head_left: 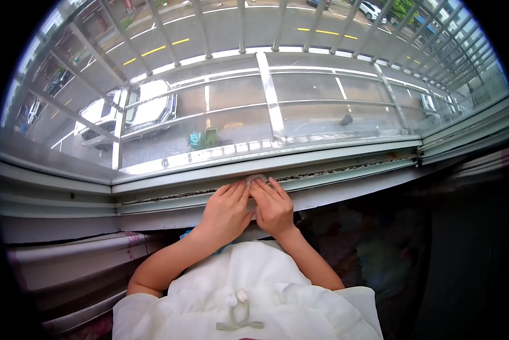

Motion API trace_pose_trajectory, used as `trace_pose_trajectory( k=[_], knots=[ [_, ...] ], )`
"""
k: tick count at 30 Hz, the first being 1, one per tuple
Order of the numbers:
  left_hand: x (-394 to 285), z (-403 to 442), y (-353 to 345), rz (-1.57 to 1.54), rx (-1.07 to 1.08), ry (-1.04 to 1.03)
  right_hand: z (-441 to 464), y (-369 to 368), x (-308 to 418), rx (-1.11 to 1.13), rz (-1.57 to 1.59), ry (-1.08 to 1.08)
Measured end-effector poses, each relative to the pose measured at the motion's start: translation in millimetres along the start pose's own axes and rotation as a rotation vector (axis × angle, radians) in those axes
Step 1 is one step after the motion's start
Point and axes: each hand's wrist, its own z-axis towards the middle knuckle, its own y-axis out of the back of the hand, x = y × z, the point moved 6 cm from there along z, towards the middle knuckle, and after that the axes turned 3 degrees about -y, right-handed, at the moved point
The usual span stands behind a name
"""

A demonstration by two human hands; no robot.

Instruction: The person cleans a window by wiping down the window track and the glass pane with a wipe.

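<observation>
A small whitish wad [256,178], possibly a tissue or wipe, lies at the window track [334,173], mostly covered by fingers. My right hand [272,207] presses its fingertips over the wad, fingers bent and close together. Right beside it, my left hand [225,208] has its fingers together, the tips at the wad's left edge. The two thumbs come close to each other below. A dark, speckled line of dirt runs along the track on both sides of my hands. The wad's underside is hidden.
Metal security bars [271,93] stand beyond the sill, with a street and a parked white car [146,105] below. A pink-and-white curtain [90,255] hangs at the left. The window frame's corner [421,150] is at the right.
</observation>
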Motion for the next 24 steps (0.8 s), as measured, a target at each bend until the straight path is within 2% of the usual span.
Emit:
trace_pose_trajectory(
  k=[5,11,17,24],
  knots=[
    [-20.8,11.2,-5.0,0.050,0.052,-0.028,-2.7,13.6,-17.5,-0.039,-0.037,-0.028],
    [-67.0,68.0,-48.6,0.217,0.082,-0.198,-23.4,62.1,-78.2,-0.128,-0.178,-0.081],
    [-110.6,138.1,-79.3,0.120,-0.050,-0.364,-38.2,116.0,-141.5,-0.314,-0.358,-0.194],
    [-104.7,122.4,-67.0,0.167,-0.092,-0.370,-40.6,90.0,-118.5,-0.400,-0.286,-0.335]
  ],
)
